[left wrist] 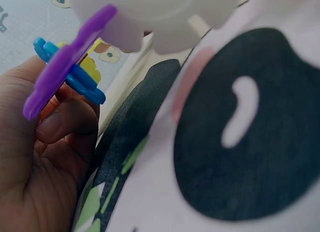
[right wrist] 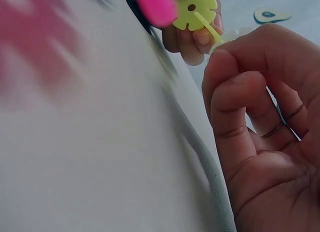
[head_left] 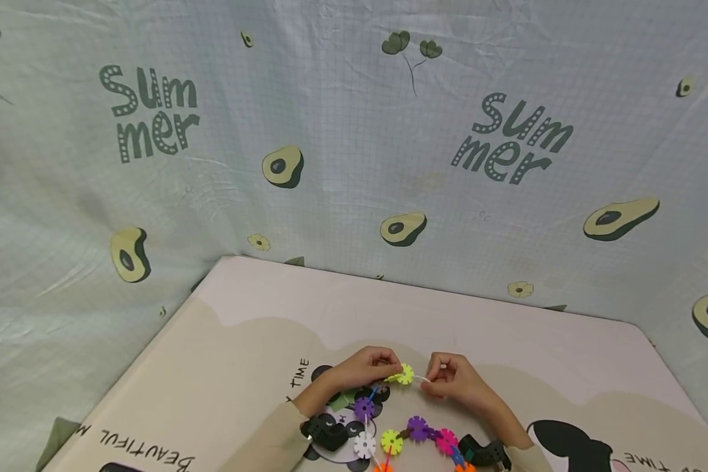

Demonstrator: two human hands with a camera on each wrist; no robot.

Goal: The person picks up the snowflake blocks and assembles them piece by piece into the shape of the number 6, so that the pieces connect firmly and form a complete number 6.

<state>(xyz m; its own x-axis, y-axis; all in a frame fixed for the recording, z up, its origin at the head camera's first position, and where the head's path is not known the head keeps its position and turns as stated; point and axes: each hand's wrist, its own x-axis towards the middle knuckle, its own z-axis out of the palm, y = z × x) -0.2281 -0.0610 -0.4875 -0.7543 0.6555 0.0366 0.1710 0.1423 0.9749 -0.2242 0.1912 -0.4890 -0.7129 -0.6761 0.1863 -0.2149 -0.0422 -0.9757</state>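
A curved chain of slotted snowflake discs lies in front of the person. At its far end, my left hand (head_left: 362, 367) grips yellow snowflake discs (head_left: 406, 374), one facing the camera and another edge-on. Between thumb and fingertips, my right hand (head_left: 457, 380) pinches a white snowflake disc (head_left: 421, 378), seen edge-on against the yellow one. Fingers hide part of it. Close to the left hand in the left wrist view, a purple disc (left wrist: 57, 75) crosses a blue disc (left wrist: 87, 85). A larger white disc (left wrist: 155, 22) hangs nearer the camera.
Along the near side the chain continues with a yellow-green disc (head_left: 392, 442), a purple disc (head_left: 417, 429) and a pink disc (head_left: 446, 441). All sits over a printed table (head_left: 259, 367) with a panda picture. A patterned cloth (head_left: 342, 118) stands behind the table edge.
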